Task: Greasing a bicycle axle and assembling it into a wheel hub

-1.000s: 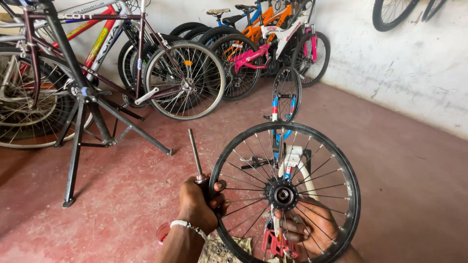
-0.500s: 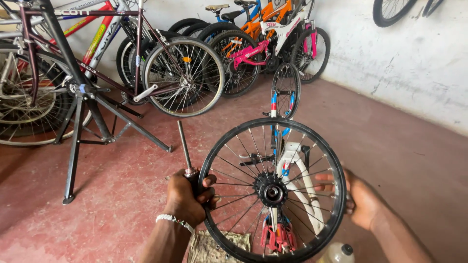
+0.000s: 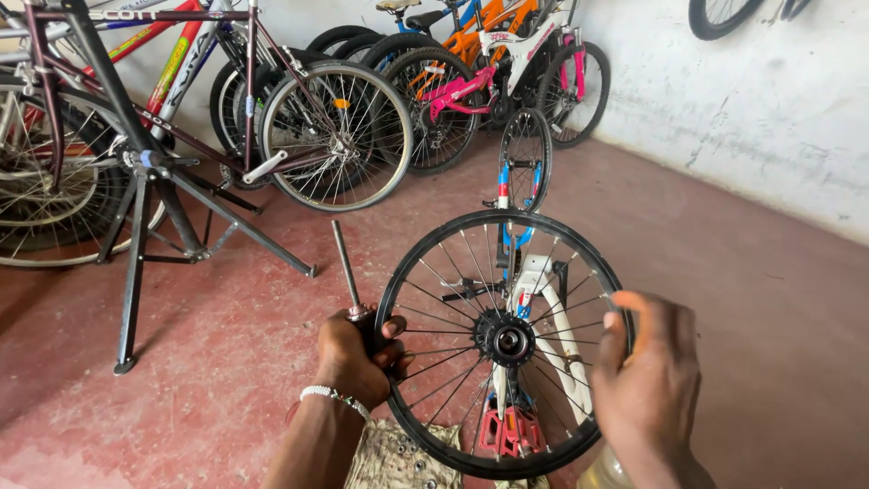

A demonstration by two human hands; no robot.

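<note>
Left hand (image 3: 356,360) closed on tool (image 3: 347,269) and wheel (image 3: 503,342) rim, right hand (image 3: 650,369) gripping rim opposite, above red floor (image 3: 226,362)

bare black spoked wheel (image 3: 503,342) held upright; metal-shafted tool (image 3: 348,276) pointing up beside it.

Probably a bicycle workshop: parked bikes (image 3: 453,81), repair stand (image 3: 149,181).

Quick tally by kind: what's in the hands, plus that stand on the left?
Loose spoked wheel, gripped at the rim by left hand and right hand: 1
Metal rod tool, held in the left hand along with the rim: 1
Black repair stand on the red floor, carrying a bike frame: 1
Total: 3
</note>
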